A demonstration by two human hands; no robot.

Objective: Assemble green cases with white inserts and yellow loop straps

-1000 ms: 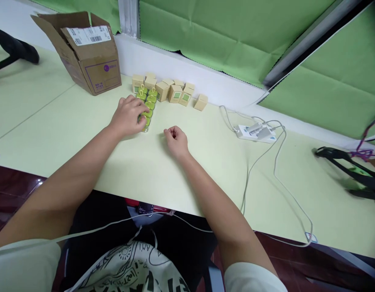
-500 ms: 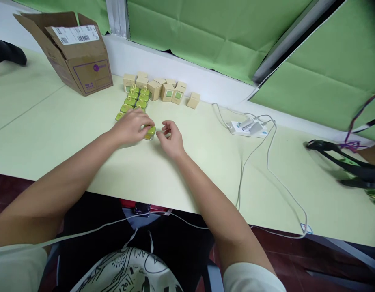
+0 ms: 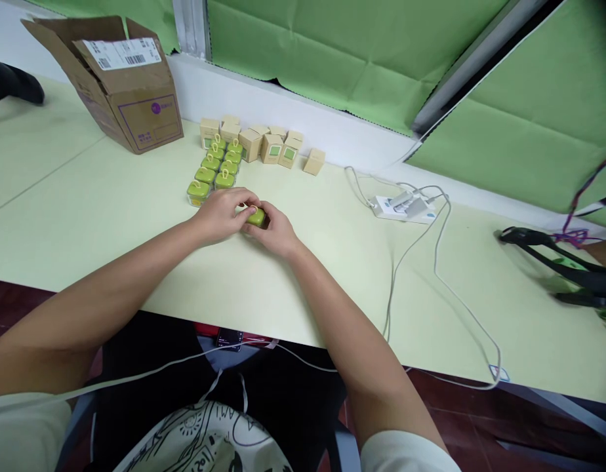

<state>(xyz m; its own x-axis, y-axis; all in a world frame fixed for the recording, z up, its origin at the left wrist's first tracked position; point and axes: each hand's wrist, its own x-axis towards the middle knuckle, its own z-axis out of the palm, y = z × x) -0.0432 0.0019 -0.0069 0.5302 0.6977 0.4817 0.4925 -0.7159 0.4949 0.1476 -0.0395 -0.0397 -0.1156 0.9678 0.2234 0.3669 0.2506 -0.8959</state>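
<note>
Between both hands is a small green-lidded container [image 3: 256, 217] with a loop on its lid. My left hand [image 3: 225, 211] pinches it from the left, thumb on the lid. Wrapped around its right side is my right hand [image 3: 276, 229], with fingers closed on it. Most of the container's clear body is hidden by the hands. Just beyond my left hand, several matching green-lidded containers [image 3: 199, 190] stand in two rows, their loops upward.
Several small cardboard boxes [image 3: 272, 149] line the wall behind the containers. A large open carton [image 3: 150, 121] stands at the back left. On the right are a white power strip [image 3: 404, 208] with trailing cables and a black stand [image 3: 549, 255]. The table's front edge runs below my forearms.
My left hand has moved slightly right with the green-lidded container, away from the rows. My right hand has come left and closed around it.
</note>
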